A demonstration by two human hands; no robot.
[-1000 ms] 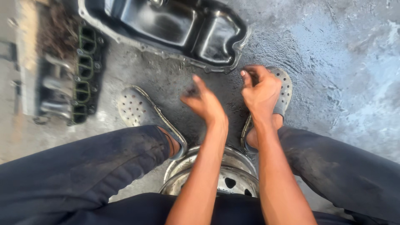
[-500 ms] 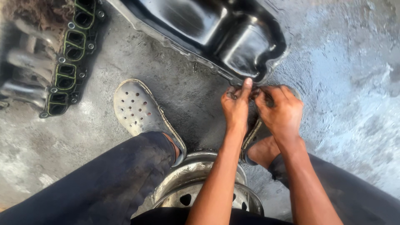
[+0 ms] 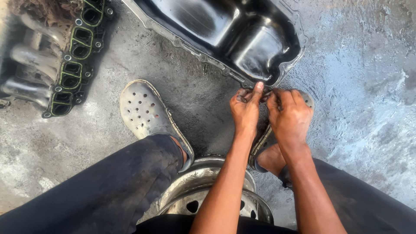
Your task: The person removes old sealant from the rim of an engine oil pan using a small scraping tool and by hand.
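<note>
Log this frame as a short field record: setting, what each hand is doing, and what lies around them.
Setting: stained concrete floor, person seated on a metal wheel rim
Left hand: fingertips at the near edge of the black oil pan
Right hand: pinching at the same edge; any small item hidden
Nearby: grey clog, intake manifold at far left

Just beyond my left grip (image 3: 245,108) and right grip (image 3: 289,113), both grimy and matt with oil, the oil pan (image 3: 225,32) is glossy black metal with a duller grey flange. The floor (image 3: 364,86) beneath is rough, stained concrete. Left of my grip, my perforated clog (image 3: 145,110) looks like scuffed, matt plastic.
</note>
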